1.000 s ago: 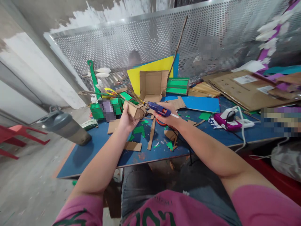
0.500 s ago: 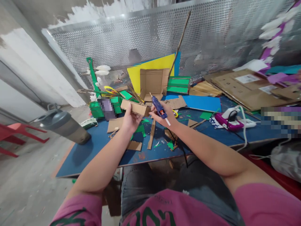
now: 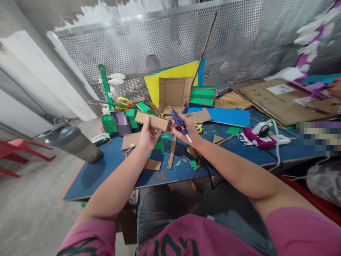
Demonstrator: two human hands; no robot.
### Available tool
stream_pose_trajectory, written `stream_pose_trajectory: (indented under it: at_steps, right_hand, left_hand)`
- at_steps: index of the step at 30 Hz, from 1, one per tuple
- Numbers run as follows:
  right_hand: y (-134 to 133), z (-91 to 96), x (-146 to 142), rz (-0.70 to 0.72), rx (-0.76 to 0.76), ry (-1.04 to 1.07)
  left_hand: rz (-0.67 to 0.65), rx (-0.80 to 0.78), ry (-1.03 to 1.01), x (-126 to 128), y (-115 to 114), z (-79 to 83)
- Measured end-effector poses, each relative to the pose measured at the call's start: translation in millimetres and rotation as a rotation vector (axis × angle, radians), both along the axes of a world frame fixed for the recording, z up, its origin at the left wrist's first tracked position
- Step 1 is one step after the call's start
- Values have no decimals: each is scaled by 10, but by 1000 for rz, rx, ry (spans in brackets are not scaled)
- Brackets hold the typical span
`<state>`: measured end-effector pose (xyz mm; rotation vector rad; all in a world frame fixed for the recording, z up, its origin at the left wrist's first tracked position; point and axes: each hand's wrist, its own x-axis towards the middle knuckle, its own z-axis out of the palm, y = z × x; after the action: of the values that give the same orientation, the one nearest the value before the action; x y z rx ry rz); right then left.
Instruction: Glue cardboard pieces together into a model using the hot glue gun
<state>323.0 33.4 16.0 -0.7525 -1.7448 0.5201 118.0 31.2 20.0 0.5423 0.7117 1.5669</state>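
Note:
My left hand (image 3: 149, 133) grips a small folded cardboard box (image 3: 154, 121) above the table, its thumb on the near face and the fingers underneath. In my right hand (image 3: 188, 128) is a blue hot glue gun (image 3: 178, 120), its nozzle pointing up and away and a white glue stick jutting from its rear. My right fingertips are close to the box's right end; whether they touch it I cannot tell. Below both hands, cardboard strips (image 3: 172, 153) and green scraps (image 3: 160, 147) lie about. An open cardboard box (image 3: 174, 90) stands behind.
The blue table (image 3: 112, 170) bears a grey tumbler (image 3: 74, 142) at left and a magenta power strip (image 3: 258, 137) with cables at right. Flattened cardboard (image 3: 269, 101) is stacked at back right. Another person's hand (image 3: 334, 87) holds a purple piece (image 3: 317, 90) there.
The small cardboard box has turned slightly, its right end now nearer my right hand. My right hand and glue gun have shifted a little. At far right, the other person's purple piece has moved.

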Motion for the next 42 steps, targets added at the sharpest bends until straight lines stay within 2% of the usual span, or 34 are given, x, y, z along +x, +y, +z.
stream_pose_trajectory:
  at_steps: [3,7,14,18,26,32,36,42]
  right_hand:
    - [8,24,20,1,32,10]
    - [19,96,71,-66,63,74]
    - [55,172,135,-70,28,156]
    - [73,163,163,-13,-13,120]
    - [76,217,181,257,-265,208]
    - [94,223,211,263,-247,203]
    - [126,172,209,242,-287,222]
    - [135,134,221,253,-292,124]
  left_hand:
    - [1,1,-9,-30,25,-11]
    - [33,-25,-17,-88,63,-8]
    - [66,-62,-5,-112,62,38]
    - [70,-83,11,-93,42,65]
    - [75,-94,27,-99,59,51]
    - [69,-101,27,-100,63,51]
    - [64,-101,24,-96,63,50]
    - [73,-100,17,-103,76,29]
